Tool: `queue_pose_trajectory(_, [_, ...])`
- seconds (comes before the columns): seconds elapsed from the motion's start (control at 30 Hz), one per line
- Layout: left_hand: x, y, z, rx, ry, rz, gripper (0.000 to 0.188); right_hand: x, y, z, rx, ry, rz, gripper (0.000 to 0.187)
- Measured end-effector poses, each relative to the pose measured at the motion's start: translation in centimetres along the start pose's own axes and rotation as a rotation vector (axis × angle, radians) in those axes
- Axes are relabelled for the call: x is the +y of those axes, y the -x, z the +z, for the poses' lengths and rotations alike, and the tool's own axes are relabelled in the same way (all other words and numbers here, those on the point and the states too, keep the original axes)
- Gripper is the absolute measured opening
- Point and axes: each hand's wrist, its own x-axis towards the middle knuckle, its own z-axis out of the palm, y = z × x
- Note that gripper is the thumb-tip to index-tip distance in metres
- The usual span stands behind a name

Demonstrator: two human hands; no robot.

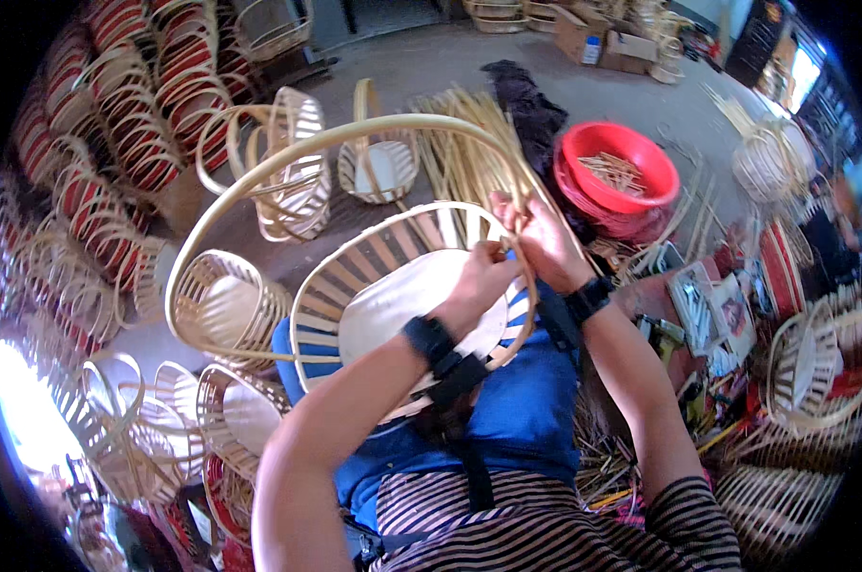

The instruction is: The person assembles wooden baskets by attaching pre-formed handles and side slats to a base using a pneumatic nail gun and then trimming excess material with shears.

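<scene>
An oval basket of pale wooden slats [328, 282] with a flat solid base rests across my lap. A long pale cane strip [259, 173] arches in a wide loop over it and comes back along its near left side. My left hand [485, 283] reaches over the basket, its fingers closed on the rim at the far right. Right beside it, my right hand [548, 246] is closed around the cane strip where it meets the rim. The fingertips of both hands nearly touch; the exact join between strip and rim is hidden by them.
A red basin [641, 157] holding short wooden sticks stands at the far right, beside a bundle of long cane strips [464, 124]. Slatted baskets [226, 305] stand to the left, below tall stacks of red-and-white baskets [131, 105]. A clear plastic box [693, 310] lies at right.
</scene>
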Motion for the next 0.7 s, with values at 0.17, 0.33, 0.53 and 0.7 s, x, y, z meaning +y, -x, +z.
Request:
queue_pose_trajectory(0.17, [-0.6, -3.1, 2.7, 0.251, 0.016, -0.025, 0.029, -0.7, 0.3, 0.5, 0.025, 0.077, 0.058, 0.044])
queue_pose_trajectory(0.33, [0.0, -2.6, 3.6, 0.558, -0.166, 0.052, 0.033, 1.0, 1.2, -0.8, -0.084, -0.022, 0.077, 0.046])
queue_pose_trajectory(0.53, [2.6, -1.0, 2.3, 0.467, -0.231, 0.018, 0.027, -0.3, 1.9, 2.7, -0.008, -0.02, -0.069, 0.042])
queue_pose_trajectory(0.7, [6.6, 4.0, -2.0, 0.179, -0.156, 0.03, 0.028, -2.3, 4.5, 1.9, -0.016, 0.044, 0.113, 0.038])
